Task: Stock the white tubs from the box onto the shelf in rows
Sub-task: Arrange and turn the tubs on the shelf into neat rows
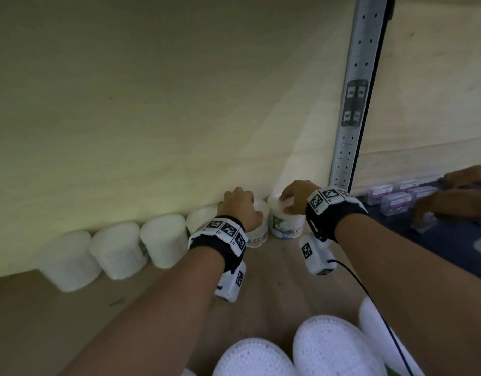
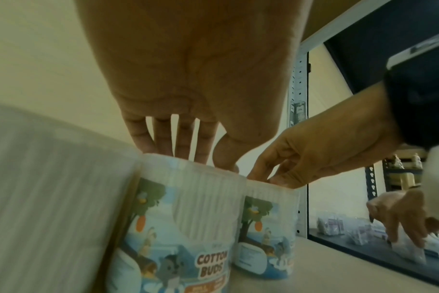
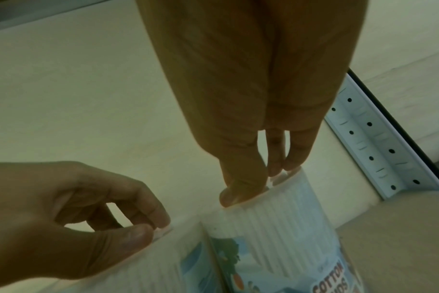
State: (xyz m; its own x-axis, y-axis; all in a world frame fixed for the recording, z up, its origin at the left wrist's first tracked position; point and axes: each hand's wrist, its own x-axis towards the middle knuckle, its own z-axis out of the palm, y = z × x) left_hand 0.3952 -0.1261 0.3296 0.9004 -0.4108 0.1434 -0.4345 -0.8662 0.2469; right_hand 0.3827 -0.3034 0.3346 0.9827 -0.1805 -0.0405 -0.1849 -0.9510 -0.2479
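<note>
Wooden shelf [image 1: 274, 270] – pale back wall [image 1: 152, 104], perforated upright [image 1: 353, 104]

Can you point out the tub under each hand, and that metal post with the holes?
Left hand's tub [image 2: 186, 214], left wrist view, on its ribbed side wall.
Right hand's tub [image 3: 283, 224], right wrist view, on its ribbed side wall.
Metal post [image 1: 354, 90], head view, on its perforated front face.

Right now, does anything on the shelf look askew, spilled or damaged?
Nothing stands out. The tubs stand upright in one row along the back wall; the left hand grips the lid of one tub, the right hand the end tub beside it. Some labels face away, though.
</note>
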